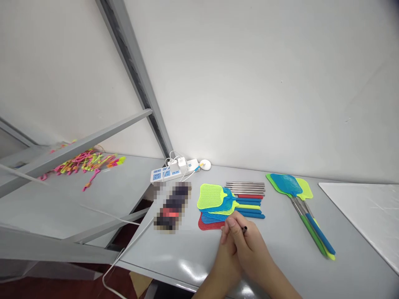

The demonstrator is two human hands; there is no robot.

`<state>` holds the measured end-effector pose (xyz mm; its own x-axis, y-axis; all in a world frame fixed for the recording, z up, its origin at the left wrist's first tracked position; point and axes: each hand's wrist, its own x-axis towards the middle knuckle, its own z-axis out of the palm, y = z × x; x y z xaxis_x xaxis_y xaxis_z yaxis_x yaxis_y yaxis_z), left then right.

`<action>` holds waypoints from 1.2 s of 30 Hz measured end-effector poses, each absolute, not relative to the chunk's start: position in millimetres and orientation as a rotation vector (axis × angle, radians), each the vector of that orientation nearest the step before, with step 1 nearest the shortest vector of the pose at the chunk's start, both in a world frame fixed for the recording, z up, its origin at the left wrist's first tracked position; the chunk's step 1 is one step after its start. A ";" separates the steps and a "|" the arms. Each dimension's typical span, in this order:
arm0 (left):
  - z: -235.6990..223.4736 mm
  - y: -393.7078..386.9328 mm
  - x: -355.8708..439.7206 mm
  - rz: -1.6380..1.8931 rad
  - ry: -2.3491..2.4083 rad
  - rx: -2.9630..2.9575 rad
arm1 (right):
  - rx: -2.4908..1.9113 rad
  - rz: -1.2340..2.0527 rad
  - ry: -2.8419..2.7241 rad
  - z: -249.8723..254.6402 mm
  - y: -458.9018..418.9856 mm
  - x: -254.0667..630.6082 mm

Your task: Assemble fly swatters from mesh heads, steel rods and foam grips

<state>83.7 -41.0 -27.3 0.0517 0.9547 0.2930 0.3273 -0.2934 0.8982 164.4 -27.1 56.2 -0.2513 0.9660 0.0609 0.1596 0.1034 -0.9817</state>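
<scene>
The right hand [256, 244] clasps a dark tube [245, 229] in its fingers; the left hand [227, 249] nestles against it, its grip hidden. On the table [286, 249], from the hands, swatter heads [212, 197] lie at eleven o'clock, metal rods [245, 187] at twelve, long-handled swatters [316, 228] at two.

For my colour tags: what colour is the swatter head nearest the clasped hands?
That swatter head is red; it shows in the head view.
</scene>
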 end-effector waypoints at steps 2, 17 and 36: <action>-32.8 -40.6 84.4 1.202 1.249 1.625 | -1.171 1.239 -1.566 52.2 -26.7 164.1; -4.7 -45.4 79.5 1.072 1.085 1.305 | -1.183 1.308 -1.503 43.0 -26.4 168.6; -10.3 -61.2 10.7 1.438 1.170 0.782 | -1.414 0.407 -2.652 31.0 52.9 116.5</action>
<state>10.7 -61.2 -10.3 -0.2114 0.9688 -0.1292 -0.3240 0.0553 0.9444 116.5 52.9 31.0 -0.5605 0.8276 -0.0298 0.7984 0.5305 -0.2847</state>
